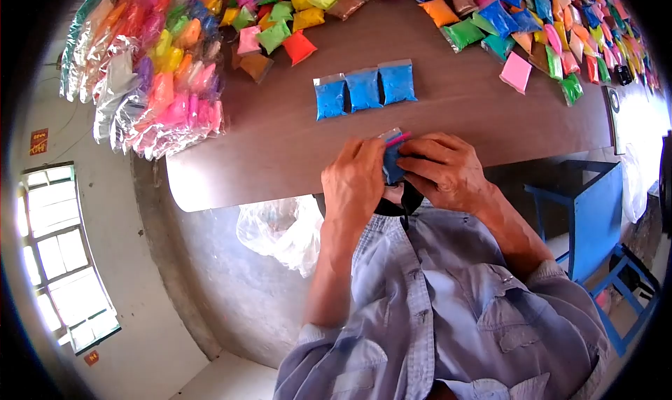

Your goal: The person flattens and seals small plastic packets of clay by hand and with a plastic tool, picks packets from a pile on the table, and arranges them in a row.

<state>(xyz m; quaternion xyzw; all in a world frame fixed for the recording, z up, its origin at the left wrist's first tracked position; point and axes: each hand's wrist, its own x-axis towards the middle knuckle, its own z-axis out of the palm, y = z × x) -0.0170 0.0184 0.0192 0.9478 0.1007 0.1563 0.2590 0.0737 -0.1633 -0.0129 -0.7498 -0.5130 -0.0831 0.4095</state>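
The left end of the table [266, 137] is covered by bagged bundles [164, 95]. Just right of them, towards the far edge, loose packets [276, 36] are scattered; a larger heap [535, 22] is spread over the far right corner. Three packets [364, 90] are lined up side by side mid-table, and before them, at the near edge, one packet [391, 165] is held.

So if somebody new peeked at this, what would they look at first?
Probably the rainbow heap of small plastic packets covering the smooth brown table's far right corner, and the shiny clear bags stuffed with bright colours at its left end. Then three blue plastic packets in a neat row near the middle, just beyond the bare left hand and right hand pinching another blue packet.
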